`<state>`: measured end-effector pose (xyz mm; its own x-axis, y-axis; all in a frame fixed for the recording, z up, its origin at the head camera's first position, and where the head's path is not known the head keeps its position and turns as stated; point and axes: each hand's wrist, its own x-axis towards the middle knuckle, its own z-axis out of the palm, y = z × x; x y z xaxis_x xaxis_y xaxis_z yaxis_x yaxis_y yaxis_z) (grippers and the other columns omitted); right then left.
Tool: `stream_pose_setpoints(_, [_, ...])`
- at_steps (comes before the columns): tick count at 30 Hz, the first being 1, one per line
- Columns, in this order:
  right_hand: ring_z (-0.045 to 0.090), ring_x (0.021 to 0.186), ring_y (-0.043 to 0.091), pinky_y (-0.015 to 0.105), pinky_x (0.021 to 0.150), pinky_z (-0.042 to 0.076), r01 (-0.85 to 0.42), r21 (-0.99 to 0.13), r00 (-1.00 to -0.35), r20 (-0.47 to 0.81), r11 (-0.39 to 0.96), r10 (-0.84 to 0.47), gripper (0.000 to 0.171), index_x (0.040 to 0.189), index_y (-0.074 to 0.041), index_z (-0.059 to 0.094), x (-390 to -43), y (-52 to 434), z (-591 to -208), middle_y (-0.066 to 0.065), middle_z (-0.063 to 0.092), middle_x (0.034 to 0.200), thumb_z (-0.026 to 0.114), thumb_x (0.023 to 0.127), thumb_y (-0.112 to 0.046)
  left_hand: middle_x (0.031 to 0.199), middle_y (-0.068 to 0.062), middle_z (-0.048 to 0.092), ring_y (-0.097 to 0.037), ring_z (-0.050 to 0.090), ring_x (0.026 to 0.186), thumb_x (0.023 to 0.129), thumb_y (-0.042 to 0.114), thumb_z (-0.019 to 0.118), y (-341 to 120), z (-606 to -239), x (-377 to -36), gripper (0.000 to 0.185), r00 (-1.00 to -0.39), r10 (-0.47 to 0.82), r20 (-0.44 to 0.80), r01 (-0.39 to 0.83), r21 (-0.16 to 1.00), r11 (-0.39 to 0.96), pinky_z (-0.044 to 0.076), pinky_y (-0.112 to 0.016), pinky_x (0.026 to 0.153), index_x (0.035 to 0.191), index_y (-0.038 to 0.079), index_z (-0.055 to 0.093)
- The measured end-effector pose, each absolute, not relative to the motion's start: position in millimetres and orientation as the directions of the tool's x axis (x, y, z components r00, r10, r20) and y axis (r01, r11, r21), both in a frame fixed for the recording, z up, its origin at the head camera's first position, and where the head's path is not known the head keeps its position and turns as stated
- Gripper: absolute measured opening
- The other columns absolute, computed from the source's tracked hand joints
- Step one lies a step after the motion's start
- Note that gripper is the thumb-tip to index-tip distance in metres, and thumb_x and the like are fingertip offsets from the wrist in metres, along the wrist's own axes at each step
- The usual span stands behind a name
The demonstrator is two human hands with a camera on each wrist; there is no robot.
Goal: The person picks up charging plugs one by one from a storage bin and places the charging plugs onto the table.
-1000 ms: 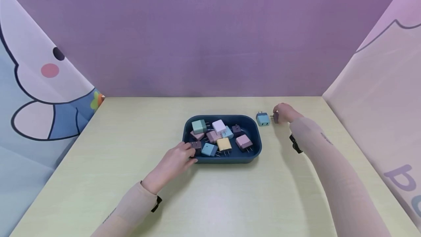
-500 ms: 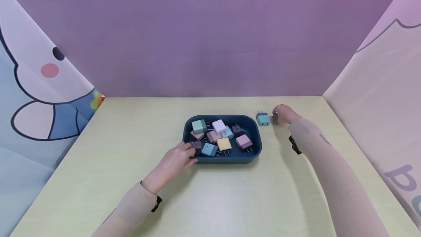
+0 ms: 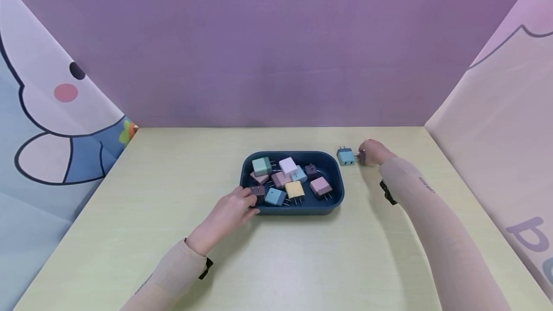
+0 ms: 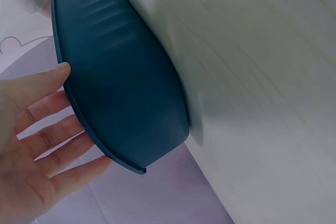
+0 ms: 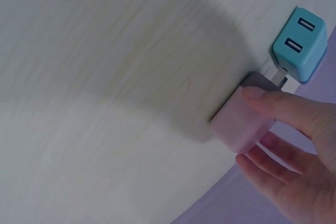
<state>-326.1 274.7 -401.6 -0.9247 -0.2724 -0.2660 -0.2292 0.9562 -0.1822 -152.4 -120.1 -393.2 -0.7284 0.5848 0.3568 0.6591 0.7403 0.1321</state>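
Observation:
My left hand [image 3: 231,210] holds the left end of a dark blue tray [image 3: 294,211]. In the left wrist view the thumb is on the tray's rim and the fingers reach over to its inner side. Just by these fingertips, inside the tray, lies a dark brownish charger plug [image 3: 258,192]. To the right of the tray, my right hand [image 3: 375,151] pinches a pink charger plug with a dark base [image 5: 244,119] at the table surface. Its prongs point at a light blue charger plug [image 5: 301,43] with two USB ports, standing beside it.
Several more charger plugs lie jumbled in the tray, among them a green one [image 3: 261,165], a white one [image 3: 287,166], a yellow one [image 3: 294,190] and a pink one [image 3: 320,186]. A purple backdrop [image 3: 276,52] rises behind the pale table [image 3: 302,263].
My right hand has come slightly down and nearer to me with the pink charger plug, which stays close beside the light blue one. The left hand and the tray have not moved.

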Motion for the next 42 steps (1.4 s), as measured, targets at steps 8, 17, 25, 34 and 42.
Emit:
stream_pose_setpoints(8, [0.051,0.099,0.04,0.048,0.088,0.038,-0.24,-0.155,-0.931,-0.242,0.958,-0.272,0.028,0.104,0.012,0.057,-311,268,-391,0.028,0.055,0.104,0.052,0.077,0.004,0.073,0.0,0.053,-0.012,0.044,0.066,0.072,0.016,0.073,-119,-393,-151,0.014,-0.735,0.58,0.352,0.655,0.146,0.741,0.043,-0.023,0.056,0.072,0.009,0.061])
stream_pose_setpoints(17, [0.051,0.098,0.039,0.048,0.088,0.038,-0.224,-0.159,-0.935,-0.243,0.962,-0.258,0.031,0.106,0.012,0.055,-310,268,-389,0.028,0.055,0.105,0.053,0.075,0.008,0.074,-0.001,0.054,-0.013,0.044,0.066,0.072,0.016,0.073,-119,-392,-151,0.014,-0.732,0.58,0.357,0.657,0.143,0.74,0.043,-0.024,0.057,0.074,0.008,0.062])
stream_pose_setpoints(25, [0.044,0.107,0.044,0.05,0.092,0.034,-0.239,-0.148,-0.926,-0.263,0.96,-0.271,0.04,0.113,0.012,0.05,-309,273,-386,0.03,0.049,0.114,0.053,0.075,0.004,0.073,-0.001,0.054,-0.013,0.043,0.064,0.07,0.017,0.074,-117,-393,-151,0.016,-0.712,0.594,0.376,0.673,0.124,0.729,0.042,-0.024,0.054,0.072,0.008,0.061])
stream_pose_setpoints(34, [0.04,0.112,0.045,0.05,0.092,0.033,-0.26,-0.134,-0.907,-0.304,0.956,-0.289,0.042,0.115,0.01,0.049,-305,266,-365,0.031,0.045,0.119,0.052,0.074,0.01,0.074,-0.001,0.053,-0.013,0.044,0.066,0.073,0.016,0.072,-118,-391,-149,0.013,-0.733,0.585,0.347,0.658,0.146,0.739,0.043,-0.024,0.056,0.075,0.008,0.062])
stream_pose_setpoints(42, [0.04,0.113,0.043,0.049,0.09,0.036,-0.231,-0.125,-0.892,-0.37,0.965,-0.261,0.049,0.12,0.008,0.046,-296,248,-338,0.03,0.041,0.125,0.046,0.071,0.018,0.074,-0.001,0.054,-0.013,0.044,0.066,0.072,0.016,0.073,-118,-392,-149,0.014,-0.729,0.586,0.354,0.66,0.137,0.739,0.043,-0.024,0.056,0.074,0.008,0.062])
